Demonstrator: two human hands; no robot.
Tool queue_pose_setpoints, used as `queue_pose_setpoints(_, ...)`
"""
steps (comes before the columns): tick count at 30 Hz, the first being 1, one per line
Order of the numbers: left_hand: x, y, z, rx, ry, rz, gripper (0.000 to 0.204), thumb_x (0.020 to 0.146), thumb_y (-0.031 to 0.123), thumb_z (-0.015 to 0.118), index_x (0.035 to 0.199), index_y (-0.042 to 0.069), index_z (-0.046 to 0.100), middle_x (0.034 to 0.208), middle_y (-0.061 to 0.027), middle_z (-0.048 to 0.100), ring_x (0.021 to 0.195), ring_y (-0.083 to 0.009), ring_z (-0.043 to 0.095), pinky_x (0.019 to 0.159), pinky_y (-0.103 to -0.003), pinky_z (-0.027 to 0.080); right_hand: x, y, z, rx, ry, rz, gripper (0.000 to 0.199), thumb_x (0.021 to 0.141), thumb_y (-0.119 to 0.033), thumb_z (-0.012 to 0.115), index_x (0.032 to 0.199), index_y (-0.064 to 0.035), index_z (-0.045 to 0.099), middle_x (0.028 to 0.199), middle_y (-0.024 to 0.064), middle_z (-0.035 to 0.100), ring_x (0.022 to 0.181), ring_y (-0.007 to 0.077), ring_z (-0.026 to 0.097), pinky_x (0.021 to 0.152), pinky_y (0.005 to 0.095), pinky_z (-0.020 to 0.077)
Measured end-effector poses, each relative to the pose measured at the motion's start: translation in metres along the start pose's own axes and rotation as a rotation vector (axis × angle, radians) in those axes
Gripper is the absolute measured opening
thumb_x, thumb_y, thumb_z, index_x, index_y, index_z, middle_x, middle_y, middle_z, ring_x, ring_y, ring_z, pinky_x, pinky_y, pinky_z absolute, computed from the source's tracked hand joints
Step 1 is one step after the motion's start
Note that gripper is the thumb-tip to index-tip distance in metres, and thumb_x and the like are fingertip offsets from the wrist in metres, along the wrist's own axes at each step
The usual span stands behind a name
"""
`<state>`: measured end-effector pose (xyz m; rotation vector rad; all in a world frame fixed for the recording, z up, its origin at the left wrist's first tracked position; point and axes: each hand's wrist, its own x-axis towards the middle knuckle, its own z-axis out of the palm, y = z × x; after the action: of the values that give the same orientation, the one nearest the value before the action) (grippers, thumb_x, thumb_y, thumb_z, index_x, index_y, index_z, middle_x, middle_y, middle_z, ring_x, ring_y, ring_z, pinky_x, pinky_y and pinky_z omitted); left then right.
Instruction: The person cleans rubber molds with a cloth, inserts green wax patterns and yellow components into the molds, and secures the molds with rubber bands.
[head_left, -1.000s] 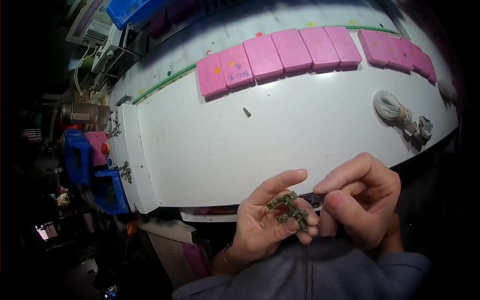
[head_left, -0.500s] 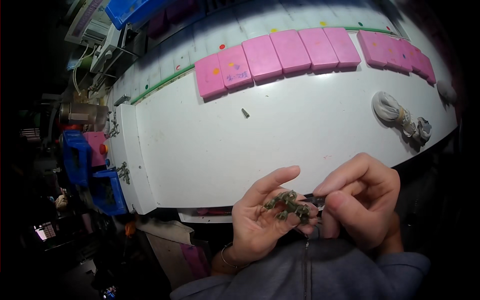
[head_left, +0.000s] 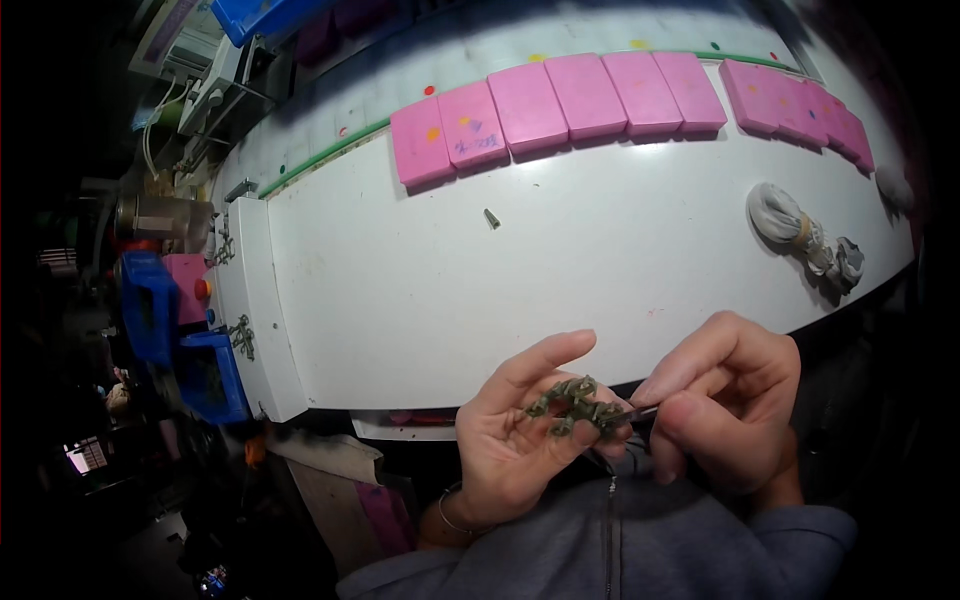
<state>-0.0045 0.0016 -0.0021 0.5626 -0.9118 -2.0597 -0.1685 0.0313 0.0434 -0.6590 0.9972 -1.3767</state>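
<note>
Left hand (head_left: pixel 515 440): palm up, fingers loosely cupped, a small heap of dull green-grey parts (head_left: pixel 575 405) resting on the fingertips and held there by the thumb. The heap sits just off the desk's near edge, over the lap, not on the desk. Individual pieces too small to identify.

Right hand (head_left: pixel 725 400): fingers pinched together on a thin dark tool (head_left: pixel 632 413), likely tweezers. Its tip touches the right side of the heap.

Progress, judged from layout: picking is under way. A good number of parts remain in the palm, so the bulk appears still to be handled. One small grey piece (head_left: pixel 491 218) lies alone on the desk (head_left: pixel 420 300), toward the far edge. Cannot tell whether it belongs to the heap.

Surroundings: a row of pink flat boxes (head_left: pixel 560 100) runs along the far edge, all lids closed, and continues toward the far right corner. A coiled white cable (head_left: pixel 805 235) lies near the right edge. Blue bins (head_left: pixel 170 330) and a metal fixture sit off the left edge.

Obstructions: nothing lies between the hands and the boxes. The heap is loosely supported, so a tilt of the palm could spill parts into the lap.
</note>
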Motion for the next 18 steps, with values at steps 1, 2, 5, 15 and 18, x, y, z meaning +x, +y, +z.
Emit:
queue_pose_setpoints(1,-0.001,-0.0002,-0.0014,0.005,-0.014,-0.001,0.053,0.087,-0.003,0.055,0.133,-0.006,0.031,0.098,-0.016,0.06,0.087,-0.0204,0.062,0.076,-0.03,0.054,0.0001,-0.0012,0.0011,0.022,0.033,0.02,0.007,0.082,0.002,0.053,0.084,0.0086,0.051,0.054,0.0117,0.057,0.041,0.0107,0.052,0.039,0.021,0.041)
queue_pose_setpoints(2,-0.0016,-0.0002,-0.0024,0.01,-0.029,-0.002,0.052,0.087,-0.003,0.055,0.133,-0.007,0.031,0.099,-0.0171,0.06,0.088,-0.0206,0.062,0.076,-0.03,0.054,0.0002,-0.0019,0.002,0.044,0.066,0.039,0.008,0.082,0.001,0.054,0.084,0.0088,0.051,0.054,0.0116,0.057,0.04,0.0106,0.052,0.038,0.0207,0.0405)
queue_pose_setpoints(5,-0.0024,0.0028,-0.0017,0.05,-0.031,-0.016,0.051,0.087,-0.004,0.054,0.133,-0.007,0.031,0.102,-0.0196,0.06,0.088,-0.0207,0.062,0.075,-0.03,0.054,0.002,0.0014,0.0031,0.051,0.085,0.0,0.01,0.083,0.0,0.055,0.084,0.0091,0.051,0.054,0.0118,0.057,0.04,0.0103,0.051,0.038,0.0201,0.0399)
queue_pose_setpoints(15,-0.0047,0.0014,-0.003,0.097,-0.057,0.07,0.049,0.087,-0.007,0.053,0.132,-0.009,0.032,0.104,-0.0219,0.059,0.084,-0.0183,0.061,0.069,-0.025,0.052,-0.0017,-0.0027,0.0005,0.058,0.035,0.051,0.007,0.08,0.002,0.055,0.081,0.0086,0.052,0.055,0.0131,0.058,0.039,0.0108,0.051,0.038,0.02,0.0399)
queue_pose_setpoints(18,-0.0056,0.0021,-0.0025,0.108,-0.059,0.052,0.049,0.086,-0.009,0.052,0.131,-0.009,0.033,0.106,-0.0211,0.059,0.086,-0.018,0.061,0.068,-0.025,0.052,-0.0027,-0.0031,-0.0003,0.063,0.013,0.064,0.006,0.078,0.004,0.055,0.08,0.008,0.052,0.056,0.0132,0.058,0.039,0.0114,0.051,0.038,0.0205,0.0401)
